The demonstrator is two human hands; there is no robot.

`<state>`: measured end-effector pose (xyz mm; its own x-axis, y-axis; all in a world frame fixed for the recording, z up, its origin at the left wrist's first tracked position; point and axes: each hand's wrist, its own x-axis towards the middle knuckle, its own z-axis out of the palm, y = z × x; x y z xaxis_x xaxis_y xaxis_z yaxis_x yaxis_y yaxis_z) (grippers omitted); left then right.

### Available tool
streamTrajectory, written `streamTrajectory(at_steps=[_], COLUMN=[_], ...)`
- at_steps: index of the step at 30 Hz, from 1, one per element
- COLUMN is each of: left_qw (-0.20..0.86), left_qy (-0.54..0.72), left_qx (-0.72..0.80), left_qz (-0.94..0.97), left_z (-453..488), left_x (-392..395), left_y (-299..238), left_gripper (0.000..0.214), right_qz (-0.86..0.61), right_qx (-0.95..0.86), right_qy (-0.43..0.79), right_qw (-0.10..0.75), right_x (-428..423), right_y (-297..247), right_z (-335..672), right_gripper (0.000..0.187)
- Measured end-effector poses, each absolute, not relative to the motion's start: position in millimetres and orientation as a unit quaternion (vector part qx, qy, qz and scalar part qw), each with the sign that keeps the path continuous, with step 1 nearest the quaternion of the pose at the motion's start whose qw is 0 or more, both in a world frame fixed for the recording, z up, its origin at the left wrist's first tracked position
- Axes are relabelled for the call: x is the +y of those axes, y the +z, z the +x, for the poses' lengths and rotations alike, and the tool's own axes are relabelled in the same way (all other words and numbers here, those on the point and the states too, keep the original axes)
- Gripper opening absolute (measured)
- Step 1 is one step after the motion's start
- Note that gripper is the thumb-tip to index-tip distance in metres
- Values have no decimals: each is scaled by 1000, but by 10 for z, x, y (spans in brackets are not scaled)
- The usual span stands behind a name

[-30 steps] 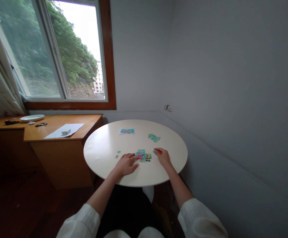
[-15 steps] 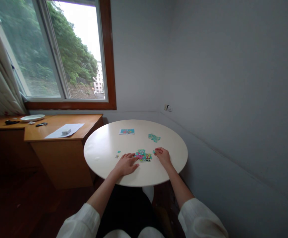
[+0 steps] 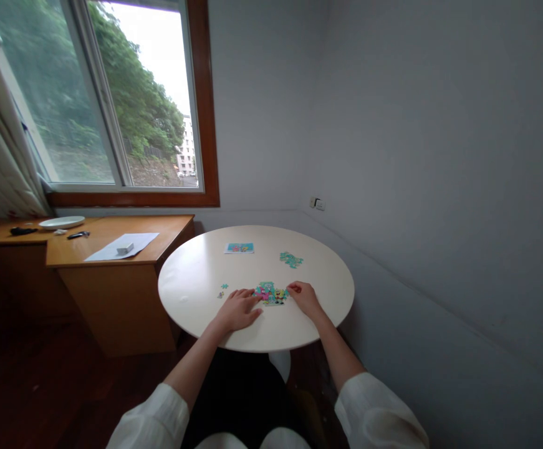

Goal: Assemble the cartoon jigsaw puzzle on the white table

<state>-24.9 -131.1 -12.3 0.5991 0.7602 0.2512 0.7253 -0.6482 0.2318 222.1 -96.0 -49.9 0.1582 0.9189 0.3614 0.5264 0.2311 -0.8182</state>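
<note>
A partly joined colourful jigsaw (image 3: 270,292) lies on the round white table (image 3: 196,274) between my hands. My left hand (image 3: 240,308) rests flat on the table, fingers stretched out and touching the jigsaw's left edge. My right hand (image 3: 303,295) has its fingers pinched together at the jigsaw's right edge; a small piece may be under them, but it is too small to make out. A pile of loose teal pieces (image 3: 291,259) sits further back on the right. Two stray pieces (image 3: 222,290) lie left of my left hand.
A small picture card (image 3: 239,247) lies at the far side of the table. A wooden desk (image 3: 112,274) stands to the left under the window, bearing paper (image 3: 120,245), a white plate (image 3: 62,222) and small dark items. Grey walls close in on the right.
My right hand has slid a little left, up against the jigsaw's right edge, covering the loose teal piece seen beside it earlier. My left hand has stayed put.
</note>
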Motion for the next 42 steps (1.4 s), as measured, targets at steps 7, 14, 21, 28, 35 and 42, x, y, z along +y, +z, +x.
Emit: streamTrajectory(at_steps=[7,14,21,28,35,42], left_qw=[56,59,59,54,52,48], left_qy=[165,168,170,169,165,168], left_qx=[420,418,415,414,415,412], left_qz=[891,891,892,893,893,894], left_z=[-242,-238,-242,-243,-246,-249], left_x=[-1327,-1330,-1323,-1315,-1308,-1302], left_y=[-96,-88,-93,-103,-106,-119], left_gripper=[44,43,44,44,45,44], right_qz=[-585,-584,-582,-592,-591,-593], right_qx=[-637,-640,-647,-650,-642,-640], right_qy=[209,203,200,191,206,201], right_qw=[456,457,450,437,443,445], right_x=[-948,-948,-969,-995,-993,-1043], right_y=[-518,-523,-505,-479,-485,-422], right_z=[2217,2207,2201,2183,2173,2155], right_gripper=[14,13,12,10,10,8])
